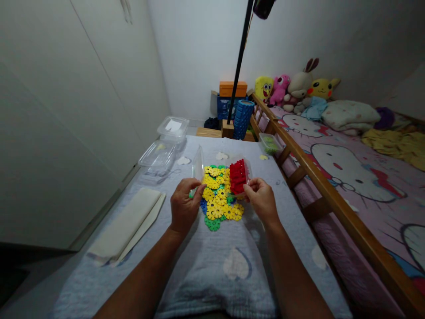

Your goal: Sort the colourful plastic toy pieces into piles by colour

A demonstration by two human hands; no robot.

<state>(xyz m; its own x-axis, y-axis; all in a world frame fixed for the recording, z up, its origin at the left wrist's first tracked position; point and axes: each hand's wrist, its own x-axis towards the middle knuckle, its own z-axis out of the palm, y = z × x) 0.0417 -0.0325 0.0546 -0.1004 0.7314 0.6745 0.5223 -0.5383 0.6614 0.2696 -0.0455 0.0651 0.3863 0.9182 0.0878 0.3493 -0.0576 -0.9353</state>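
My right hand [263, 200] grips a clear plastic box [249, 168] by its near side. Red interlocking pieces [237, 177] fill the box, which is tilted toward the middle. My left hand [186, 203] has its thumb and fingers closed on the near edge of a clear plastic container [198, 165] held on its side; I cannot tell whether it is a box or a lid. Between both hands lies a loose heap of yellow snowflake-shaped discs [217, 206], with green discs [212, 224] and a few blue discs [203, 205] partly under them.
Clear plastic boxes [158, 155] stand at the far left of the cloth-covered table [212, 266]. A folded beige cloth [128, 226] lies on the left. A box of green pieces [269, 144] sits at the far right, beside the wooden bed rail [308, 177]. A black pole [239, 57] rises behind.
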